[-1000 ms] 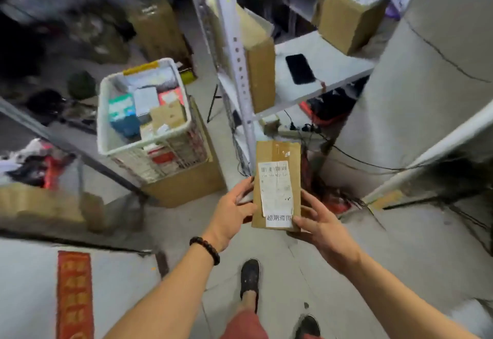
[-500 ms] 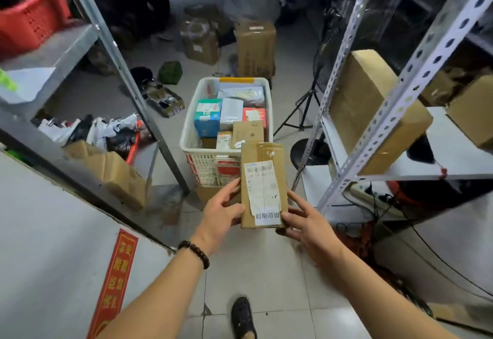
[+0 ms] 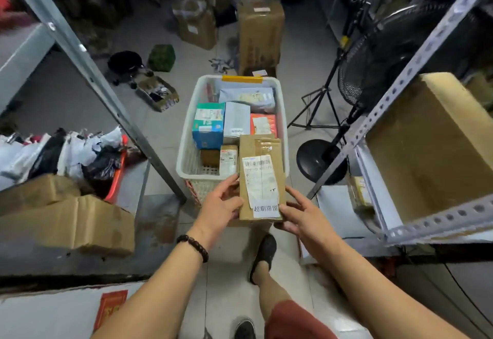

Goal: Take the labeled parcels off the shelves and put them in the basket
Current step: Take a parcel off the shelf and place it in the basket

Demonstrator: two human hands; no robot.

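head view shows us the labeled parcel [image 3: 260,168] held by its near end between our left hand [image 3: 220,206] and right hand [image 3: 302,218], each grip closed on a side edge, label up, probably so we can read it. its far end reaches beyond the grip over the basket [image 3: 185,157] rim, and both forearms stretch forward toward the basket.

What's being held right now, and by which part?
A flat labelled cardboard parcel, held by its near end: left hand on the lower left edge, right hand at the lower right corner.
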